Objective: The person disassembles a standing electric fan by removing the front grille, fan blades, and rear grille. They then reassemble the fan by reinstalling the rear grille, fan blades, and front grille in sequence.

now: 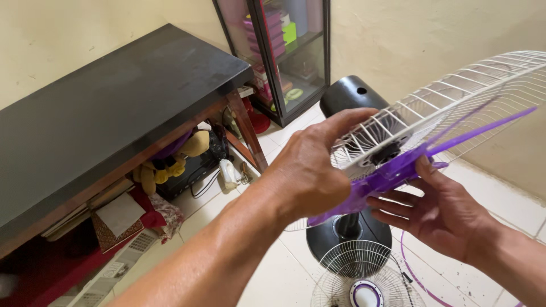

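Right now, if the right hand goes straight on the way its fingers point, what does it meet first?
The right hand points left under the purple fan blade. Probably it first meets the left hand gripping that blade, though depth is unclear; the black fan pole stands close below.

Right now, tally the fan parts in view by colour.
White: 2, the rear wire guard by the left hand and the front wire guard on the floor.
Purple: 2, the blade on the right hand and the rim ring.
Black: 2, the motor housing and the round base.
Total: 6.
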